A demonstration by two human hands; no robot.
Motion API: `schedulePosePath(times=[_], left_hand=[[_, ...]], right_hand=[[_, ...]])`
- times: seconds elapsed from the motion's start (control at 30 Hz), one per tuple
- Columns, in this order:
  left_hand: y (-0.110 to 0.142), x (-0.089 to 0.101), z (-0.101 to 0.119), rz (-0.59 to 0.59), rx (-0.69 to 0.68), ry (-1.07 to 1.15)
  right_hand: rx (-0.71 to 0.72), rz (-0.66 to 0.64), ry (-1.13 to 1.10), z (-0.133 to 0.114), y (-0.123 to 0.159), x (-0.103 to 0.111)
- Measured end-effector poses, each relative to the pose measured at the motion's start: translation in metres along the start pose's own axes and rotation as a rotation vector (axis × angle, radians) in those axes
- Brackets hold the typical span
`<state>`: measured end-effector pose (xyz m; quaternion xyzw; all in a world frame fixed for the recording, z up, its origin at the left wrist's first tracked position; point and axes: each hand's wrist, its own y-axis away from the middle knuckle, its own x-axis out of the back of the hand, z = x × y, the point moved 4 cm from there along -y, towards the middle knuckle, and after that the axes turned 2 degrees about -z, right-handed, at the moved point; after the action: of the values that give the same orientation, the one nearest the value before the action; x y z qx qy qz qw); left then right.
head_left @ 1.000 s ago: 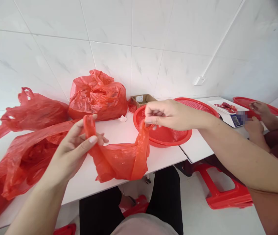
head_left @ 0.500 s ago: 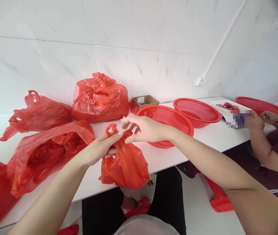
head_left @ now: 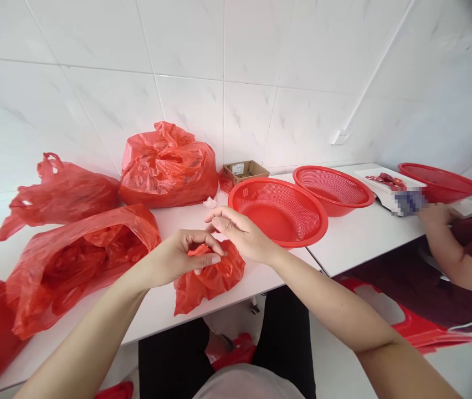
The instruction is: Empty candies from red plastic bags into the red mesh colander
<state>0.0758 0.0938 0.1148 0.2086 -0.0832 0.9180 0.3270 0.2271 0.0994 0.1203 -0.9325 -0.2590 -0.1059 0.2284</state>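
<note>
A small red plastic bag sits on the white table's front part, its top gathered and crumpled. My left hand is closed on the gathered top, with thumb and fingers pinching it. Just above and to the right of the bag hovers my right hand. Its fingers are loosely curved and extended, and I see nothing held in it. What the bag contains is hidden.
Larger red plastic bags stand at the left and back, one gaping open. Red mesh baskets and a small cardboard box are behind my right hand. A person's hand is beside a white scale at right.
The small bag has sunk lower and looks more squashed, its handle loop no longer standing up. My right hand has come lower, with its fingers less spread. The person at right has moved their hands.
</note>
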Motion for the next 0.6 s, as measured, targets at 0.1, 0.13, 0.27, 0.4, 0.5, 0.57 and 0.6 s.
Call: schedulePosePath(times=[0.1,0.13,0.27,0.4,0.5,0.57,0.6], left_hand=[[0.005,0.003,-0.002,0.258,-0.101,-0.375],[0.007,0.003,-0.002,0.362,-0.156,-0.509],[0.012,0.001,-0.005,0.552,-0.365,-0.729],[0.019,0.008,-0.02,0.497,-0.372,-0.678],[0.036,0.007,-0.04,0.488,-0.301,-0.67],[0.054,-0.002,-0.054,0.53,-0.268,-0.679],[0.064,-0.009,-0.06,0.556,-0.262,-0.678]], right_hand=[[-0.148,-0.03,-0.058,0.032,-0.004,-0.008],[-0.16,-0.062,-0.079,0.037,-0.005,-0.011],[-0.121,-0.232,-0.12,0.04,-0.002,-0.017],[-0.094,-0.195,0.083,0.033,0.004,-0.005],[-0.154,-0.085,0.289,0.035,0.003,0.014],[-0.218,0.017,0.427,0.041,-0.003,0.029],[-0.255,0.07,0.5,0.047,-0.007,0.037]])
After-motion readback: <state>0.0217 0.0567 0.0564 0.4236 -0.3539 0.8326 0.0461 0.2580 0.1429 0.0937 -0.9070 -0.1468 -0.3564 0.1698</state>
